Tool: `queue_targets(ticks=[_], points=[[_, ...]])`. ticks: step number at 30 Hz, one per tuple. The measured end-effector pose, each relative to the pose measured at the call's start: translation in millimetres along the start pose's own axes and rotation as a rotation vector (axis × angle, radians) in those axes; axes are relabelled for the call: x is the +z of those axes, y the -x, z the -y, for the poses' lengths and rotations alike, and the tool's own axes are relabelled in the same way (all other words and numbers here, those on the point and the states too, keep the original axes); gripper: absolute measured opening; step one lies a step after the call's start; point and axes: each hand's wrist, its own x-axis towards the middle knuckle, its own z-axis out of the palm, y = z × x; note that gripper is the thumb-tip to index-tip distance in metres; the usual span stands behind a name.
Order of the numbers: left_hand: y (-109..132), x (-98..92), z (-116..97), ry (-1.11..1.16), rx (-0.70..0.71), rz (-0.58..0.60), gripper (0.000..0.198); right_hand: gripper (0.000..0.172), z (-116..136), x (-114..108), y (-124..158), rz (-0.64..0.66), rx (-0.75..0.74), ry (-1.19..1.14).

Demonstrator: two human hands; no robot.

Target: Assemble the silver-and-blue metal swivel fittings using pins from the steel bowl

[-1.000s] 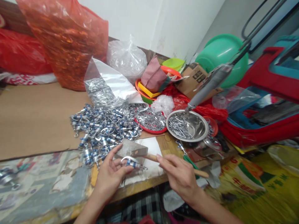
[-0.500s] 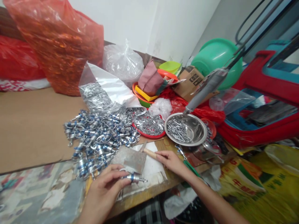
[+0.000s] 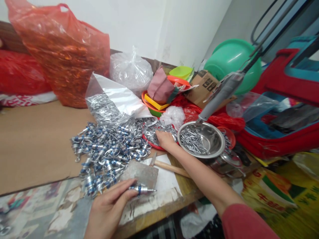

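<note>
Where the left hand (image 3: 109, 207) is: down by the near edge of the bench (image 3: 37, 142), fingers pinched around one small silver fitting (image 3: 142, 190) with a blue band. The fitting lies on its side on the grey metal slab (image 3: 141, 172).
Right hand (image 3: 165, 139): reached out to the red plate (image 3: 149, 143), fingertips down in the loose silver bits. Honestly can't tell if it's closed on one or just poking around.
Pile (image 3: 107, 152): a big heap of blue-banded fittings just behind the slab. They look like the same kind as the held one, so I'd say a good chunk is already put together.
What's left: the red plate is well covered, the steel bowl (image 3: 211, 141) has a layer of pins, and the clear bag (image 3: 107, 103) has plenty of parts inside. My guess is there's loads to go.
Hammer (image 3: 169, 167): lying on the bench just past the slab, wooden handle under the right forearm, with neither hand on it.
</note>
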Motion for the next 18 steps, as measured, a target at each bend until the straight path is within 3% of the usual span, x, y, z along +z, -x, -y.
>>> queue_targets(ticks=[4, 7, 9, 11, 13, 18], points=[[4, 0.8, 7, 0.103, -0.046, -0.002, 0.034, 0.023, -5, -10, 15, -0.081, 0.025, -0.133], [7, 5.5, 8, 0.201, -0.078, 0.037, 0.049, 0.022, 8, -18, 47, -0.113, 0.012, -0.273], [7, 8.8, 8, 0.198, -0.056, 0.046, 0.050, 0.022, 27, -22, 76, -0.111, -0.035, -0.443], [8, 11.5, 7, 0.171, -0.022, 0.061, 0.049, 0.016, 49, -26, 105, -0.148, -0.128, -0.823], [9, 13.2, 7, 0.138, 0.013, 0.066, 0.049, 0.010, 66, -29, 128, -0.162, -0.179, -1.009], [11, 13.3, 5, 0.111, 0.057, 0.069, 0.048, 0.009, 81, -29, 147, -0.099, -0.110, -1.176]])
